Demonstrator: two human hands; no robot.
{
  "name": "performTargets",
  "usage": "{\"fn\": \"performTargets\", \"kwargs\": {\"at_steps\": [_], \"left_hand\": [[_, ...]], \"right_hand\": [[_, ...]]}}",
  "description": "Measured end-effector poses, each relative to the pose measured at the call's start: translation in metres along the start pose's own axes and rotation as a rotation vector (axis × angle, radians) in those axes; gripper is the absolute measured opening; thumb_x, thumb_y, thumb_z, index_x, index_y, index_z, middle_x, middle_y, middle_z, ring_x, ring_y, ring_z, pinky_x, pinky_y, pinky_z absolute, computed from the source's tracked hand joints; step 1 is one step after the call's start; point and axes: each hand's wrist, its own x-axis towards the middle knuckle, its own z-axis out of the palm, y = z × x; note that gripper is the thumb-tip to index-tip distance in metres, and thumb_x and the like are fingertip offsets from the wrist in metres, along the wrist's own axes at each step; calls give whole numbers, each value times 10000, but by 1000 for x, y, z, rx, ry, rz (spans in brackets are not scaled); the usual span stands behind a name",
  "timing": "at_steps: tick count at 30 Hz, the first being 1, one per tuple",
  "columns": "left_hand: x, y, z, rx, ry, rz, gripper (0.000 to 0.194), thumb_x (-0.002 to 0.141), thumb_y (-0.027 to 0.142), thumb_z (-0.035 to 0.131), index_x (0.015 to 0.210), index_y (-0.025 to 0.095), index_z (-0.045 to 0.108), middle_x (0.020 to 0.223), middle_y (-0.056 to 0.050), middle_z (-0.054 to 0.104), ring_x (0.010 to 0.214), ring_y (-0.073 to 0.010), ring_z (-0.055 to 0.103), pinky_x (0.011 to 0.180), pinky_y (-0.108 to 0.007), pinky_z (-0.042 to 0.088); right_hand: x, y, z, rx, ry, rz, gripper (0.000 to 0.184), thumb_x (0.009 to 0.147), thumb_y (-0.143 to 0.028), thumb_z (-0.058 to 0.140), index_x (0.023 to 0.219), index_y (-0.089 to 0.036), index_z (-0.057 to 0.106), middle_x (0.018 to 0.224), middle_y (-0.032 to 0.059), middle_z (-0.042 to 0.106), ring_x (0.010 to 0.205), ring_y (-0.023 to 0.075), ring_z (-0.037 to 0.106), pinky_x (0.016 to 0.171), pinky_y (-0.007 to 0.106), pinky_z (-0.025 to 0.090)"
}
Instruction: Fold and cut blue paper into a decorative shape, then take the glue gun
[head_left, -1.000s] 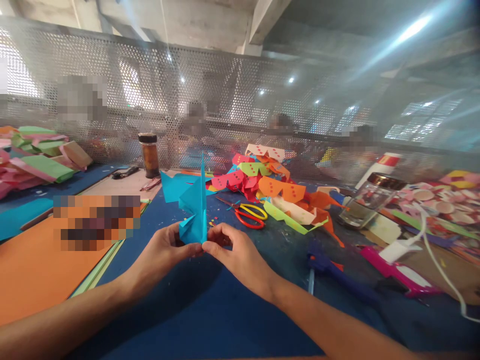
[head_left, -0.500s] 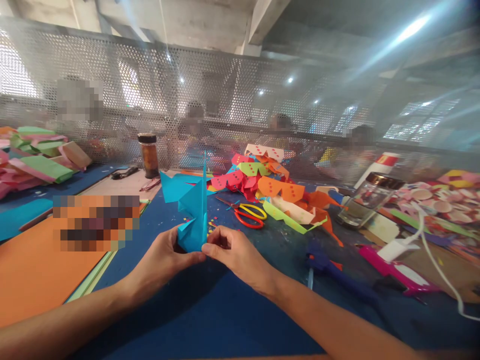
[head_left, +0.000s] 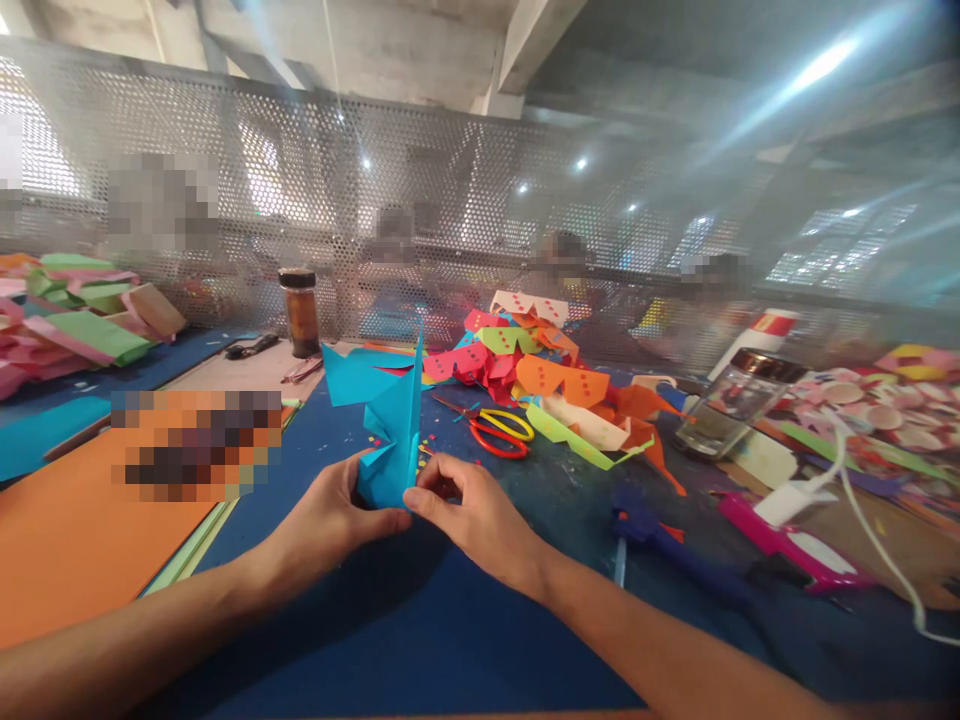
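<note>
A folded piece of blue paper (head_left: pixel 390 425) with pointed, cut edges stands upright between my two hands, above the dark blue table surface (head_left: pixel 450 630). My left hand (head_left: pixel 346 505) grips its lower left side, thumb along the bottom edge. At the lower right edge, my right hand (head_left: pixel 461 505) pinches the paper between thumb and fingers. Beyond the right hand lie scissors (head_left: pixel 501 435) with red and yellow handles, and small coloured paper scraps are scattered near the blue paper.
Several cut paper shapes (head_left: pixel 562 375) are heaped behind the scissors. To the right are a glass jar (head_left: pixel 739 405), a blue glue gun (head_left: pixel 675 550) and a pink device (head_left: pixel 795 540) with a white cable. Orange sheets (head_left: pixel 60 540) lie left; a dark-filled jar (head_left: pixel 301 315) stands behind.
The blue paper's upper part has tilted slightly to the right. Both hands keep their grip in nearly the same place.
</note>
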Motion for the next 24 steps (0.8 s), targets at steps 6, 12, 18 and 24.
{"fn": "performTargets", "kwargs": {"at_steps": [6, 12, 18, 24], "left_hand": [[-1, -1, -1, 23, -18, 16, 470, 645, 259, 826, 1060, 160, 630, 829, 3, 673, 679, -140, 565, 635, -257, 433], [-1, -1, 0, 10, -23, -28, 429, 611, 308, 850, 961, 145, 663, 765, 3, 674, 659, -152, 584, 618, -263, 451], [1, -3, -2, 33, -63, -128, 347, 584, 342, 853, 772, 149, 634, 605, 42, 608, 523, -115, 521, 529, -243, 411], [-1, -7, -1, 63, -61, -144, 346, 586, 402, 847, 720, 153, 646, 570, 44, 605, 488, -112, 509, 485, -231, 380]], "right_hand": [[0, 1, -1, 49, -28, 19, 189, 892, -352, 626, 839, -172, 605, 807, -3, 609, 776, 141, 548, 735, 278, 435], [-1, 3, -2, 38, 19, 4, 213, 885, -342, 632, 761, -185, 559, 741, -21, 568, 736, 137, 524, 705, 275, 422], [-1, -1, -4, 59, -8, 24, 217, 898, -383, 613, 808, -192, 561, 749, -28, 541, 713, 129, 488, 696, 271, 403], [-1, -5, -4, 106, 35, 24, 218, 886, -355, 616, 765, -192, 539, 719, -37, 519, 686, 121, 473, 696, 269, 406]]}}
